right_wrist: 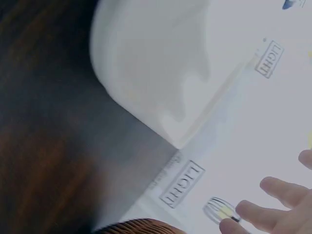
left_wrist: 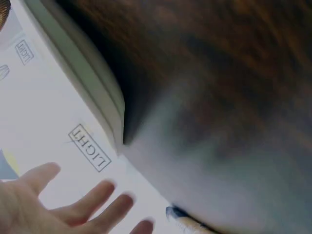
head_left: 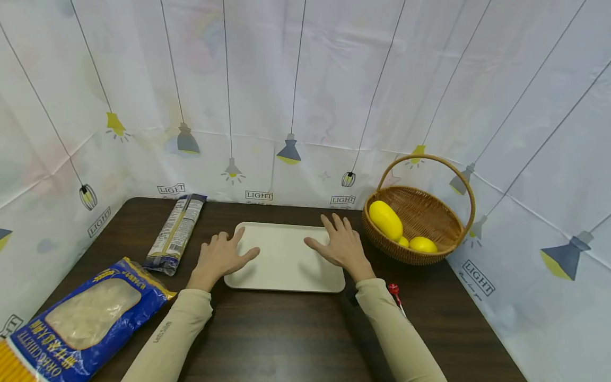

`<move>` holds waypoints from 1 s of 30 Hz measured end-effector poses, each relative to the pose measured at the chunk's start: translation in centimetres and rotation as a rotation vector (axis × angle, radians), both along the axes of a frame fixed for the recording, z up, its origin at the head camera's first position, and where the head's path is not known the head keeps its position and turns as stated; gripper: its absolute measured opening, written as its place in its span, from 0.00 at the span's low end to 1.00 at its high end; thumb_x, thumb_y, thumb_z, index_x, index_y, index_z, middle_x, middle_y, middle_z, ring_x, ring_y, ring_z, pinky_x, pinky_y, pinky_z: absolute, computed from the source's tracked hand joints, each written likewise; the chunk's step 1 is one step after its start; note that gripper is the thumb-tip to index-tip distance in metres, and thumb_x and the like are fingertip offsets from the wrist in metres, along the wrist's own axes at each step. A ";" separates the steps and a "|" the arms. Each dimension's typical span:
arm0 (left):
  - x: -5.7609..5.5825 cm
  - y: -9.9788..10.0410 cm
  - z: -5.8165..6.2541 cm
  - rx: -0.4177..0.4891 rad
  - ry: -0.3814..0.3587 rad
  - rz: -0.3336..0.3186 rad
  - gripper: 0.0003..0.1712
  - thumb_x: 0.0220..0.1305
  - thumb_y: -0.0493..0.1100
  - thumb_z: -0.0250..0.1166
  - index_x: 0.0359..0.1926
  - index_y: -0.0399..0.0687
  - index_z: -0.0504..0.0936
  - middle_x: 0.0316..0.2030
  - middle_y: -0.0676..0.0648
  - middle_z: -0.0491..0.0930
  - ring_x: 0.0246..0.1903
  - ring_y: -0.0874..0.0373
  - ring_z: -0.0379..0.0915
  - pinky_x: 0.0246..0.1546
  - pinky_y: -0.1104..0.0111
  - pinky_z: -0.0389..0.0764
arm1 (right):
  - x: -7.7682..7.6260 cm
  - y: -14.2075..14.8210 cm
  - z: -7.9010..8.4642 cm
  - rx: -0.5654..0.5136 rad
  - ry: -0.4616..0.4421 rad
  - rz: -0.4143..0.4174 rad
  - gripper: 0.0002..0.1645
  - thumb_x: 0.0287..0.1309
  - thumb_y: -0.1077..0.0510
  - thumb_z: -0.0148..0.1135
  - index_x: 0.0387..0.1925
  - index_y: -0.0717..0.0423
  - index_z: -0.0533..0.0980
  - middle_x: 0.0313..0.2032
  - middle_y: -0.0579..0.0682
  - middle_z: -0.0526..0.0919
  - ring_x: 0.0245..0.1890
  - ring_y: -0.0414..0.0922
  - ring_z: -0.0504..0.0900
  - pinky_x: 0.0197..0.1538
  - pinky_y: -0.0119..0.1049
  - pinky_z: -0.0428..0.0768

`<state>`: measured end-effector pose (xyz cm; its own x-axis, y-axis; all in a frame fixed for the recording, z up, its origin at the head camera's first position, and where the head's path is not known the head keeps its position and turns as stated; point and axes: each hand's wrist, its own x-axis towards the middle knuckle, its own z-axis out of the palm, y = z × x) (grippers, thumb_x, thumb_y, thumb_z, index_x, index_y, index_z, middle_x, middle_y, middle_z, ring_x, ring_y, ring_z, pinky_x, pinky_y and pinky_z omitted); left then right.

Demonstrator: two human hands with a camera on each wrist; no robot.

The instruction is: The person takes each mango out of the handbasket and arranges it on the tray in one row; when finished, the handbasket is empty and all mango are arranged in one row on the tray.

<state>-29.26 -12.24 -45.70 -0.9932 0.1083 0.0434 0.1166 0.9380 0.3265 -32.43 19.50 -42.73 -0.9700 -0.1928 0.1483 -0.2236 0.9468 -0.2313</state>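
Observation:
A cream rectangular tray [head_left: 286, 265] lies flat in the middle of the dark wooden table. My left hand [head_left: 221, 258] is at its left end, fingers spread and holding nothing. At the opposite end, the right hand [head_left: 345, 246] reaches over the tray's right side with fingers apart and no object in them. In the left wrist view, the left hand [left_wrist: 73, 207] shows extended fingers below the tray's edge [left_wrist: 83, 66]. Straight fingers of the right hand [right_wrist: 278, 207] appear at the lower right of the right wrist view, away from the tray [right_wrist: 146, 58].
At the back right stands a wicker basket [head_left: 429, 212] holding several yellow fruits [head_left: 385, 220]. A red-wrapped lollipop [head_left: 394, 289] lies beside the right sleeve. On the left are a blue bag of orecchiette [head_left: 93, 313] and a long printed packet [head_left: 176, 233]. A lamp-print curtain [head_left: 305, 79] closes the back.

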 end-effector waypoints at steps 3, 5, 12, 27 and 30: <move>0.1 -0.1 0.2 0.001 -0.084 -0.023 0.55 0.62 0.80 0.48 0.79 0.52 0.55 0.64 0.28 0.70 0.61 0.30 0.69 0.53 0.36 0.74 | 0.2 0.1 1.2 -0.001 0.010 0.021 0.58 0.57 0.16 0.45 0.79 0.42 0.54 0.78 0.58 0.55 0.78 0.65 0.53 0.72 0.68 0.58; 0.3 -0.2 0.3 0.013 -0.143 -0.034 0.58 0.61 0.80 0.50 0.79 0.46 0.55 0.65 0.26 0.69 0.62 0.29 0.69 0.53 0.37 0.75 | 0.3 0.3 2.1 0.003 0.030 0.034 0.57 0.57 0.17 0.46 0.78 0.43 0.55 0.78 0.58 0.57 0.77 0.65 0.56 0.71 0.69 0.60; 1.2 -0.7 0.3 0.030 -0.259 -0.065 0.67 0.57 0.81 0.56 0.78 0.34 0.51 0.70 0.22 0.61 0.67 0.27 0.64 0.60 0.37 0.72 | 0.3 2.9 5.3 0.025 0.104 0.057 0.55 0.58 0.21 0.52 0.77 0.47 0.59 0.74 0.61 0.63 0.73 0.66 0.61 0.70 0.69 0.62; 2.2 -0.9 0.1 -0.012 -0.262 -0.110 0.71 0.43 0.73 0.75 0.74 0.31 0.57 0.64 0.23 0.66 0.63 0.28 0.67 0.58 0.35 0.72 | -2.6 13.2 6.7 0.087 0.043 -0.040 0.49 0.64 0.29 0.53 0.77 0.51 0.58 0.73 0.68 0.59 0.66 0.75 0.64 0.62 0.72 0.66; 2.3 -1.0 -0.2 -0.004 -0.249 -0.105 0.70 0.42 0.73 0.75 0.74 0.31 0.58 0.64 0.24 0.67 0.62 0.28 0.68 0.57 0.33 0.72 | -2.8 14.3 6.5 0.072 -0.013 -0.044 0.49 0.65 0.30 0.53 0.77 0.51 0.56 0.74 0.70 0.56 0.67 0.74 0.64 0.64 0.72 0.66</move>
<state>-27.00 -13.20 -45.91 -0.9565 0.2108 -0.2017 0.1297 0.9265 0.3532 -35.21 33.76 -36.20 -0.9794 -0.1600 0.1234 -0.1792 0.9699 -0.1648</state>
